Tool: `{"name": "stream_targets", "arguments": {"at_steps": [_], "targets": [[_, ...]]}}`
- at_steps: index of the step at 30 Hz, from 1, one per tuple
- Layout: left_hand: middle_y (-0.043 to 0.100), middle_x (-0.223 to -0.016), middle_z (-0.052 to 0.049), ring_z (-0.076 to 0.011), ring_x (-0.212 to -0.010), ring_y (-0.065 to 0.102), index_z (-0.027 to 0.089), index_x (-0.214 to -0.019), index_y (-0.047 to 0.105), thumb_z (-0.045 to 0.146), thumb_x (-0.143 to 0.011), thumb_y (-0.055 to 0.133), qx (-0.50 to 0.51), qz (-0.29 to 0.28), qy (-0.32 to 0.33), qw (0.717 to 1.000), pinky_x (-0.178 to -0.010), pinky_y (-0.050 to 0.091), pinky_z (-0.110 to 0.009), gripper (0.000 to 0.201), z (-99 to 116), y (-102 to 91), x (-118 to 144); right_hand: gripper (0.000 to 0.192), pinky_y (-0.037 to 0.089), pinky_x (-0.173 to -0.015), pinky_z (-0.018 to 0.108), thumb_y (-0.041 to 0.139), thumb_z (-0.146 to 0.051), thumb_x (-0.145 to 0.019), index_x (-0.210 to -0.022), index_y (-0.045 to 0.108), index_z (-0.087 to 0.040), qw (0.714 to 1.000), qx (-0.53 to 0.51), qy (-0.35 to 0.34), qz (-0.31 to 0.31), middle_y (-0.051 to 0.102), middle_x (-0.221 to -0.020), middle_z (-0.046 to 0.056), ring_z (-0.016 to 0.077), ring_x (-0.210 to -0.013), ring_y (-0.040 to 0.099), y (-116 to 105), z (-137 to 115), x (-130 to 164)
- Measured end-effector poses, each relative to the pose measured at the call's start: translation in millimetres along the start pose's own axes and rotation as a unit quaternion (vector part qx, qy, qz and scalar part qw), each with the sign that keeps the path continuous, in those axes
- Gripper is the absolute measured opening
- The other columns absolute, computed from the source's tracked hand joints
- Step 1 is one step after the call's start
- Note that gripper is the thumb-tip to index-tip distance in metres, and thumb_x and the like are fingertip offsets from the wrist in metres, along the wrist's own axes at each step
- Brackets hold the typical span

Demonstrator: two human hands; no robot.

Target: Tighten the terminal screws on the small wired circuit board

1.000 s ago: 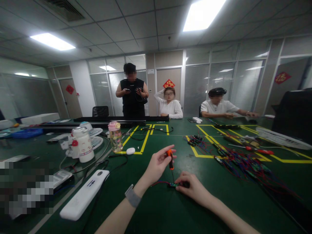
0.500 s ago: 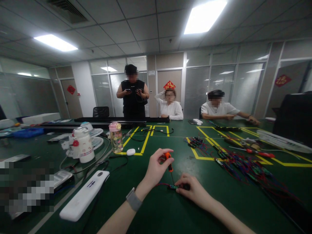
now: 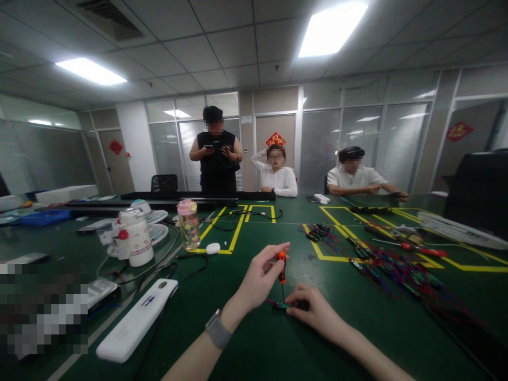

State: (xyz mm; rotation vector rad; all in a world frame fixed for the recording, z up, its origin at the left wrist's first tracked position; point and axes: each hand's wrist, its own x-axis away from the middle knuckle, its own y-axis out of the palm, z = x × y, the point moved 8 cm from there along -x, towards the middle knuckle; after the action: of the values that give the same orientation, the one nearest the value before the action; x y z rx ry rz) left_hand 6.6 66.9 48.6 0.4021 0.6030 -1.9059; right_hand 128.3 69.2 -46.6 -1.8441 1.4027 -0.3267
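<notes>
Nearest the camera, the right hand (image 3: 315,312) presses down on a small green component (image 3: 282,305) lying on the green table (image 3: 246,338), its fingers closed around the part's dark end. Just left of it, the left hand (image 3: 257,280) pinches an orange-handled screwdriver (image 3: 282,264) between thumb and fingertips, the tool held upright with its tip resting on the component. A white remote-like case (image 3: 135,320) lies well to the left. Farther right spreads a tangle of red and blue wires (image 3: 397,267). Beyond stand a pink-lidded bottle (image 3: 188,223) and a white jug (image 3: 133,236). At the far edge, one person stands and two sit.
</notes>
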Motion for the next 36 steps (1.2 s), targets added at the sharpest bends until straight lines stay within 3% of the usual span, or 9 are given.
{"name": "stream_targets", "arguments": {"at_steps": [2, 5, 8, 12, 18, 25, 29, 34, 36], "targets": [[0.062, -0.112, -0.01, -0.0185, -0.095, 0.063, 0.021, -0.126, 0.059, 0.026, -0.091, 0.051, 0.015, -0.005, -0.01, 1.0, -0.078, 0.054, -0.03, 0.036, 0, 3.2, 1, 0.012, 0.045, -0.073, 0.028, 0.067, -0.02, -0.076, -0.084, 0.076, -0.019, 1.0, 0.005, 0.001, -0.001, 0.065, -0.083, 0.005, 0.0193, -0.081, 0.059, 0, 0, 0], [0.063, -0.095, -0.005, -0.0165, -0.085, 0.061, 0.021, -0.112, 0.068, 0.022, -0.085, 0.06, -0.054, 0.037, 0.017, 0.998, -0.073, 0.053, -0.027, 0.028, 4, 0.5, 1, 0.012, 0.045, -0.073, 0.028, 0.067, -0.02, -0.076, -0.084, 0.076, -0.02, 1.0, 0.01, 0.001, -0.002, 0.064, -0.083, 0.005, 0.0191, -0.08, 0.059, 0, 1, 0], [0.062, -0.096, -0.005, -0.0167, -0.087, 0.06, 0.022, -0.108, 0.069, 0.022, -0.083, 0.063, -0.09, 0.052, 0.041, 0.994, -0.073, 0.053, -0.027, 0.026, 8, 0.9, 2, 0.012, 0.046, -0.073, 0.028, 0.067, -0.021, -0.077, -0.084, 0.076, -0.02, 1.0, 0.01, 0.005, -0.003, 0.064, -0.083, 0.004, 0.0187, -0.079, 0.059, 0, 2, -1], [0.061, -0.111, -0.009, -0.0179, -0.094, 0.062, 0.021, -0.12, 0.063, 0.025, -0.091, 0.052, -0.027, 0.021, 0.019, 0.999, -0.073, 0.055, -0.027, 0.032, 5, 4.7, 2, 0.012, 0.046, -0.073, 0.028, 0.067, -0.02, -0.076, -0.084, 0.076, -0.019, 1.0, 0.011, 0.003, -0.002, 0.064, -0.084, 0.005, 0.019, -0.08, 0.059, 0, 1, -1], [0.062, -0.099, -0.006, -0.0174, -0.089, 0.062, 0.021, -0.11, 0.068, 0.024, -0.086, 0.06, -0.056, 0.07, 0.02, 0.996, -0.072, 0.054, -0.026, 0.026, 5, -3.1, 3, 0.013, 0.045, -0.074, 0.029, 0.066, -0.02, -0.076, -0.084, 0.076, -0.018, 1.0, 0.014, 0.002, -0.002, 0.064, -0.083, 0.005, 0.0195, -0.08, 0.059, 2, 3, 0], [0.064, -0.109, -0.01, -0.0188, -0.093, 0.064, 0.019, -0.124, 0.061, 0.029, -0.092, 0.051, 0.05, 0.036, -0.016, 0.998, -0.076, 0.055, -0.029, 0.035, -5, 3.2, 1, 0.012, 0.045, -0.072, 0.029, 0.067, -0.022, -0.076, -0.084, 0.076, -0.019, 1.0, 0.015, -0.006, 0.0, 0.064, -0.081, 0.005, 0.0193, -0.079, 0.059, 0, 1, -1], [0.062, -0.096, -0.006, -0.0162, -0.083, 0.063, 0.019, -0.11, 0.068, 0.028, -0.085, 0.061, 0.011, 0.071, -0.003, 0.997, -0.071, 0.054, -0.027, 0.028, -6, -3.9, 0, 0.012, 0.045, -0.073, 0.029, 0.067, -0.023, -0.077, -0.084, 0.076, -0.019, 1.0, 0.012, -0.007, -0.002, 0.064, -0.082, 0.005, 0.0194, -0.079, 0.059, 0, 1, -1], [0.062, -0.114, -0.01, -0.0194, -0.098, 0.063, 0.02, -0.123, 0.062, 0.03, -0.092, 0.052, 0.062, 0.043, -0.009, 0.997, -0.082, 0.054, -0.031, 0.035, -5, -0.5, -1, 0.012, 0.046, -0.074, 0.029, 0.066, -0.022, -0.078, -0.084, 0.076, -0.018, 1.0, 0.005, -0.008, -0.004, 0.064, -0.083, 0.006, 0.0196, -0.081, 0.06, -1, -1, 0], [0.063, -0.109, -0.01, -0.0191, -0.094, 0.064, 0.019, -0.122, 0.063, 0.03, -0.091, 0.053, 0.061, 0.048, -0.008, 0.997, -0.079, 0.054, -0.03, 0.034, -5, -1.0, 0, 0.013, 0.045, -0.074, 0.029, 0.065, -0.023, -0.079, -0.084, 0.076, -0.018, 1.0, 0.006, -0.008, -0.005, 0.064, -0.083, 0.006, 0.0199, -0.081, 0.06, -1, -2, -1]]}}
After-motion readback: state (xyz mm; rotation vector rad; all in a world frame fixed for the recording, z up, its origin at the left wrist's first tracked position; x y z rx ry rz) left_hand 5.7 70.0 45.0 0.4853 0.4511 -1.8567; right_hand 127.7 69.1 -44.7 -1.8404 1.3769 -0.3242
